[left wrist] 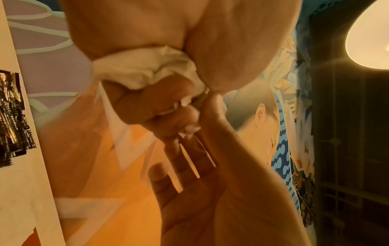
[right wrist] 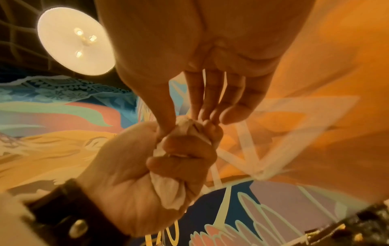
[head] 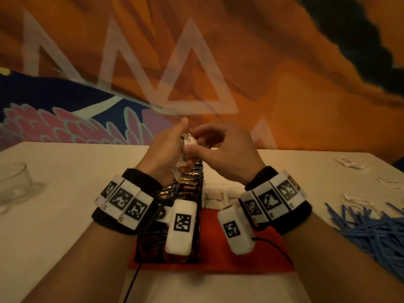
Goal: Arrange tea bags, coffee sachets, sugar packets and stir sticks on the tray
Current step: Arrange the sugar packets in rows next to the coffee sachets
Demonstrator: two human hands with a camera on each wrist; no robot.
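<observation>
**Both hands on a bunch of white packets above the tray**

The left hand [head: 166, 147] is curled into a fist around a crumpled bunch of white sugar packets [head: 185, 147], which stick out above and below its fingers. The right hand [head: 227, 154] meets it from the other side: its thumb and fingertips pinch the top of the same bunch, while the remaining fingers stretch out loosely. In the right wrist view the white paper [right wrist: 168, 193] bulges out under the left fist, and in the left wrist view it is squeezed between palm and fingers [left wrist: 147, 71]. Both hands are raised clear of the worktop [head: 65, 193].

Directly under them lies the red tray [head: 240, 259]. On it, a row of dark coffee sachets [head: 188, 189] runs away from the person, and just beside it on the right lies a row of white packets printed "brown sugar" [head: 215, 199].

To the right, on the worktop, a loose heap of blue stir sticks [head: 371, 228] lies well apart from the tray, with a few white packets [head: 354, 165] scattered beyond it. At the far left stands a clear glass cup [head: 15, 182].
</observation>
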